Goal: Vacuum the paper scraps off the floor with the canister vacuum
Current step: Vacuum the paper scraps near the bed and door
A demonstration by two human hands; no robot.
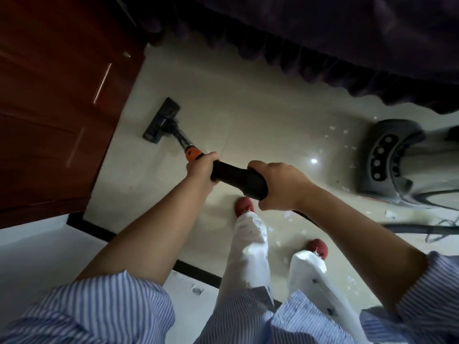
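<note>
Vacuum wand [236,176]: black tube with an orange collar, slanting from near centre down to the far left. Floor head [162,121]: black, flat on the beige floor [248,108] beside the door. Hose [409,229] trails right. Paper scraps [332,131]: small white bits scattered at right and near centre.

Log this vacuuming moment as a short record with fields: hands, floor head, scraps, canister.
left hand: left hand grips the wand just below its orange collar
right hand: right hand grips the black handle end
floor head: floor head flat on the tile, near the wooden door
scraps: paper scraps lie to the right, by the canister and near the feet; none visible by the floor head
canister: grey canister vacuum at right, hose trailing
</note>
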